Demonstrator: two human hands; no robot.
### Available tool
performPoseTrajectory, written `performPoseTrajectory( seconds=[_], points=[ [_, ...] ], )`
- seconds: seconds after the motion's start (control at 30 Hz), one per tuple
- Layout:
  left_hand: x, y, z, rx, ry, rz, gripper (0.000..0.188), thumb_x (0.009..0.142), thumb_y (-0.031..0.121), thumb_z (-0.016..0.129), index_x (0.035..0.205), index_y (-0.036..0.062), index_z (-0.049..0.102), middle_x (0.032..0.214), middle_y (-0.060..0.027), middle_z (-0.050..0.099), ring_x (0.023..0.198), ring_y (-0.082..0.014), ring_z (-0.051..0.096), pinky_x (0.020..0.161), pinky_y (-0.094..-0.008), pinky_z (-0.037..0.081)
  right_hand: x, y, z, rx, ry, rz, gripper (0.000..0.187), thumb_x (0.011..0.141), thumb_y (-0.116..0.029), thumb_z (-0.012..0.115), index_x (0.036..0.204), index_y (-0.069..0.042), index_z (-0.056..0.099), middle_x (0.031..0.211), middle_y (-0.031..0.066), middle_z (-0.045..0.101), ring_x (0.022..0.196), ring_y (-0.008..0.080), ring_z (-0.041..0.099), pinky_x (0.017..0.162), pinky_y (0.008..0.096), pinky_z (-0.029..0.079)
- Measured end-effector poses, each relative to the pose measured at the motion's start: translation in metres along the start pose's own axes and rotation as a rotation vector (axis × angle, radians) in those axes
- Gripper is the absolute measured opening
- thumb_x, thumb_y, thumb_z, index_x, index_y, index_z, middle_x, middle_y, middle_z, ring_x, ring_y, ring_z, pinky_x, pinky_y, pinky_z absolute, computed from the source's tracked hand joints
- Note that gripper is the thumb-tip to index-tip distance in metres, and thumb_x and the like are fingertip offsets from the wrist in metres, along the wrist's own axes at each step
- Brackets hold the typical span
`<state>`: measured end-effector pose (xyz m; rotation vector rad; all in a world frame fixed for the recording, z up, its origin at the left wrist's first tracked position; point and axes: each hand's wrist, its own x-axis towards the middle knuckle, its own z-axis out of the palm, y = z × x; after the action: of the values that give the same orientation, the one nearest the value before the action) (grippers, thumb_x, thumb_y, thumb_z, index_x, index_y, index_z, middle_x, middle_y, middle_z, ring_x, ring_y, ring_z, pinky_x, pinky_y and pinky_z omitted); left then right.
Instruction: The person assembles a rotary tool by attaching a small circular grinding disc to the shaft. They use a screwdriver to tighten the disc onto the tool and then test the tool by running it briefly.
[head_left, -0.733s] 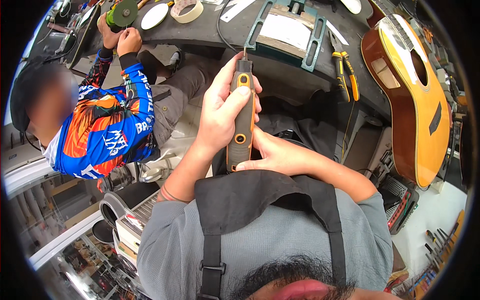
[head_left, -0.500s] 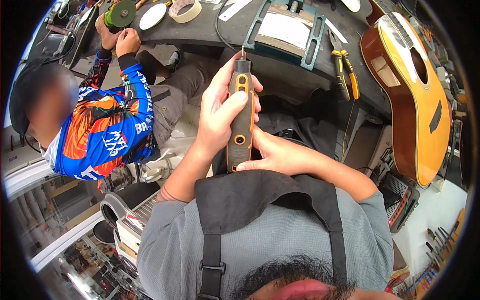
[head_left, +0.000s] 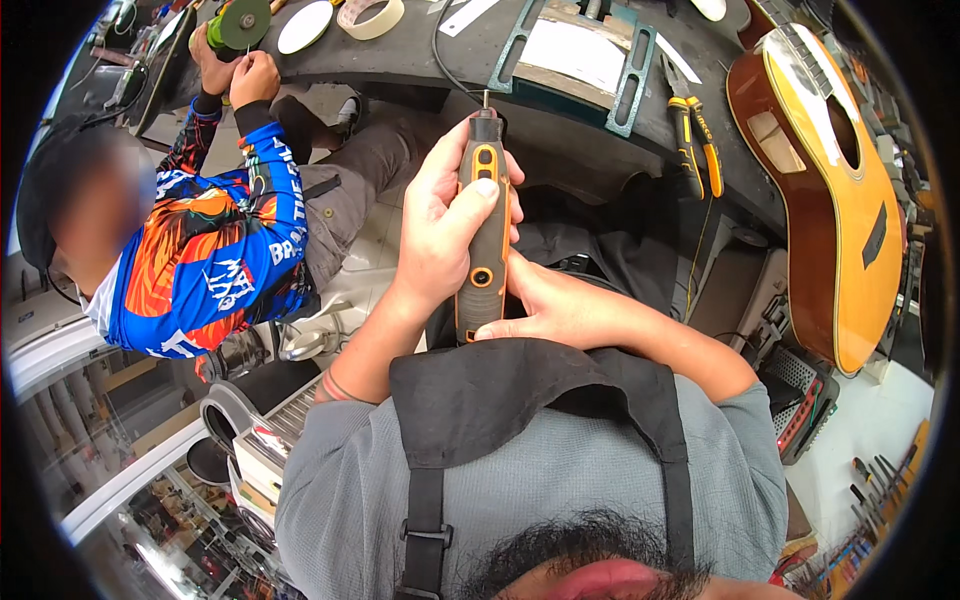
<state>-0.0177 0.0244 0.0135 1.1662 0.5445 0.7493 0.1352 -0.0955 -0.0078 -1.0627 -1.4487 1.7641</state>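
Observation:
A grey and orange rotary tool [head_left: 484,230] points away from me, its thin metal bit toward the bench. My left hand [head_left: 440,220] wraps round its upper body, the thumb pressed near the buttons and fingertips showing on the far side. At the lower end, my right hand [head_left: 545,305] grips the tool, with its thumb lying across the base. The right fingers are partly hidden behind the tool. Just beyond the bit, a teal vise [head_left: 632,85] on the bench has a white sheet [head_left: 572,52] on it.
Yellow and black pliers [head_left: 695,140] lie at the bench edge, beside an acoustic guitar [head_left: 840,200] on the right. A tape roll [head_left: 350,22] and a white disc [head_left: 305,28] lie on the dark bench [head_left: 400,62]. At left, a co-worker [head_left: 220,240] holds a green grinder [head_left: 238,28].
The view has shifted slightly, so bench and guitar sit a little differently. My left thumb is slightly higher on the tool; both hands keep their hold.

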Motion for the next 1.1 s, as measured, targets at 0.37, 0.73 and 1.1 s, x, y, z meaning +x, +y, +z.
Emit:
performPoseTrajectory(
  seconds=[0.37, 0.73, 1.1],
  points=[
    [0.0004, 0.0046, -0.0003, -0.003, -0.022, -0.037, 0.080, 0.103, 0.026, 0.068, 0.171, -0.0050, 0.040, 0.119, -0.0160, 0.069, 0.089, -0.0196, 0.074, 0.075, -0.0341, 0.066, -0.0005, 0.0019, 0.0021, -0.038, -0.003, -0.009, 0.095, 0.107, -0.039, 0.083, 0.165, 0.010, 0.026, 0.150, 0.0310, 0.063, 0.142, 0.0369, 0.066, 0.120, 0.0448, 0.054],
    [-0.0036, 0.0045, 0.0041, -0.040, -0.018, 0.027, 0.076, 0.106, 0.018, 0.067, 0.172, 0.0092, 0.030, 0.114, -0.0143, 0.068, 0.088, -0.0166, 0.071, 0.073, -0.0320, 0.064, -0.0016, 0.0016, 0.0003, -0.080, -0.039, 0.021, 0.100, 0.107, -0.044, 0.082, 0.168, 0.009, 0.023, 0.152, 0.0332, 0.061, 0.143, 0.0414, 0.065, 0.120, 0.0473, 0.053],
    [-0.0054, 0.0054, 0.0045, 0.000, 0.002, 0.010, 0.081, 0.102, 0.023, 0.068, 0.173, 0.0105, 0.031, 0.118, -0.0202, 0.068, 0.089, -0.0218, 0.073, 0.075, -0.0363, 0.066, -0.0024, 0.0015, 0.0016, -0.088, -0.021, 0.016, 0.103, 0.106, -0.046, 0.083, 0.169, 0.009, 0.023, 0.155, 0.0336, 0.060, 0.148, 0.0420, 0.062, 0.123, 0.0468, 0.051]
  ],
)
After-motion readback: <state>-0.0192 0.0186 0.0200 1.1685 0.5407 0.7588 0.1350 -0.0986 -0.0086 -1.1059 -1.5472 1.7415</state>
